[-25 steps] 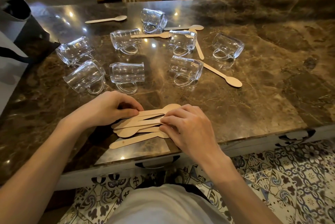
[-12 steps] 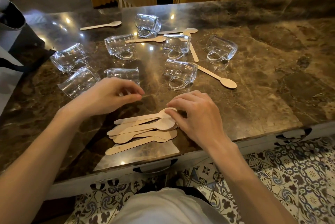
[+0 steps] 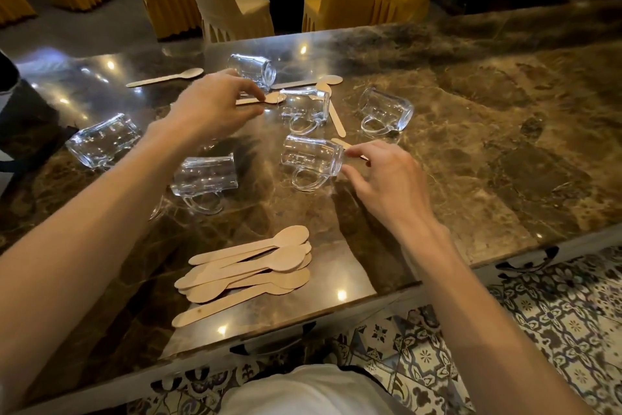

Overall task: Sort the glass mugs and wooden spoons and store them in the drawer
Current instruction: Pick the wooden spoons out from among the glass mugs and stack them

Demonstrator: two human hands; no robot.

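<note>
Left hand [image 3: 215, 108] has thumb and forefinger round a far spoon [image 3: 274, 97], grip unclear; right hand [image 3: 383, 179] hovers, fingers spread, just right of the middle mug [image 3: 311, 159]. The spoon pile [image 3: 249, 263] lies at the near edge of the table [image 3: 505, 145].

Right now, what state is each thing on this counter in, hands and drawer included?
Glass mugs, lying on their sides, unsorted.
Spoon pile, stacked near the counter edge.
Loose spoons, flat, scattered among mugs.
Left hand, at one spoon's handle; grip unclear.
Right hand, open, at a spoon beside a mug.
Drawer, closed.
</note>
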